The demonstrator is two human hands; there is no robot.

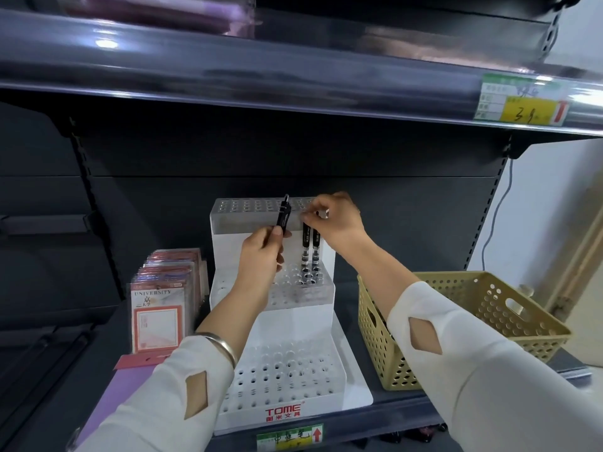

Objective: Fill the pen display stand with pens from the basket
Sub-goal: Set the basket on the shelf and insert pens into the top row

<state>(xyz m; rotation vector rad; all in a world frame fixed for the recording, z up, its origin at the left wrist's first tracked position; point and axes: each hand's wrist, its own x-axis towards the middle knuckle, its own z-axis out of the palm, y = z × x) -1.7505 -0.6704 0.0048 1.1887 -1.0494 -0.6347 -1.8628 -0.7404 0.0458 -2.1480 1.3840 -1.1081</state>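
A white tiered pen display stand with rows of holes stands on the shelf. Two black pens stand upright in its upper tier at the right. My left hand grips another black pen, held upright in front of the stand's top rack. My right hand is at the top rack's right end, with its fingertips pinching the top of one standing pen. A tan perforated basket sits right of the stand; my right forearm hides most of its inside.
Packs of cards stand left of the stand, with purple sheets lying in front of them. A dark shelf with a price tag overhangs above. The shelf's front edge carries a green label.
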